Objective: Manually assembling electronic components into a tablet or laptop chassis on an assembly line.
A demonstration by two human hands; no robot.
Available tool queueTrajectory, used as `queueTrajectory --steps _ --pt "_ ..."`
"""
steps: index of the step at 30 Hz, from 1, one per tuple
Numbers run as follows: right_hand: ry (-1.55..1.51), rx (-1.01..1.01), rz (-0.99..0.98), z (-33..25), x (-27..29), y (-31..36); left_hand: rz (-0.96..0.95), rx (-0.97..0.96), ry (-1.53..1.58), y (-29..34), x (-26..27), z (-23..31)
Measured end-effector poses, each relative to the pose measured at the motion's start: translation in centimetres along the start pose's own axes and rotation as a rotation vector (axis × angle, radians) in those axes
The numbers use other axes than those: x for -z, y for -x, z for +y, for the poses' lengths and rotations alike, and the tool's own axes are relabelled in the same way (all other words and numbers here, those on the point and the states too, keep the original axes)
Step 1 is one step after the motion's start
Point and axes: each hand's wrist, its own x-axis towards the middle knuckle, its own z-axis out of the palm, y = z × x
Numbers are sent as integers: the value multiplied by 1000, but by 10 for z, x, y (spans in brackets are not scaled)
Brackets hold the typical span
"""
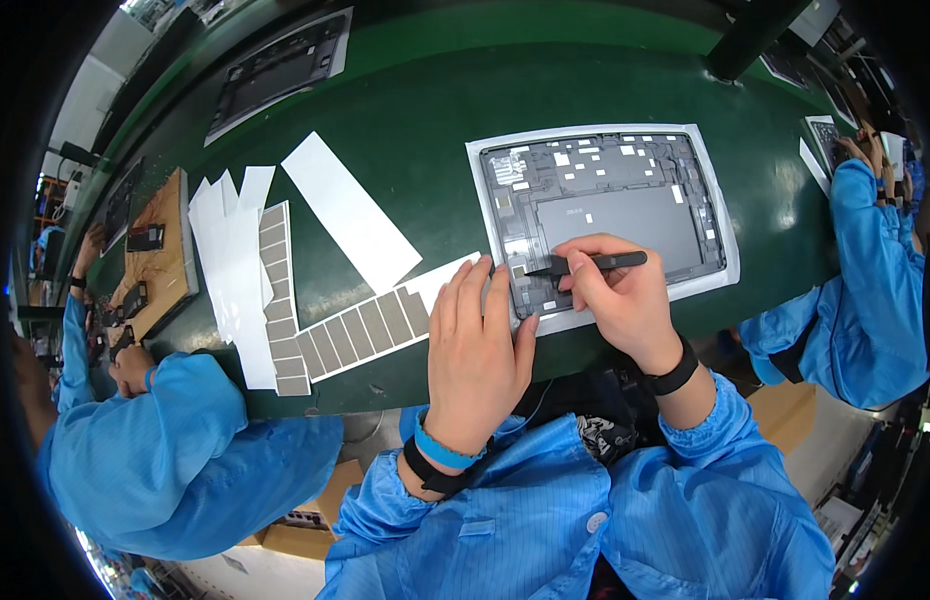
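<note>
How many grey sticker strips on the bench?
2: left strip beside the white sheets, right strip leading toward the left hand. More may be hidden under the sheets.

Left hand [479, 350] stretched nearly flat, palm-down; right hand [625, 300] curled in pinch.

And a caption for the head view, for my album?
Right hand holds black tool over dark panel, left hand at its edge.

green workbench [415, 110], glossy, pale glare [785, 213] at right | dark post [753, 42] standing on it | pale grey floor [830, 440] | cardboard box [788, 412] below, right
</note>
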Motion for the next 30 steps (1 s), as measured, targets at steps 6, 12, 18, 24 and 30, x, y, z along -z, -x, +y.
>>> queueTrajectory --steps 6,12,18,24,30 --pt "4 -23 11 0 0 -1 -6 2 -20 0 -2 3" --pt "41 52 15 5 -1 1 -43 37 -271 5 -12 22" --pt "-244 234 299 -6 12 -2 -92 63 -306 2 7 21" --pt "-51 45 -71 -20 -19 -7 -100 167 -287 49 29 -18" --pt "190 133 -254 -19 -76 -17 -95 162 -299 50 24 -18"
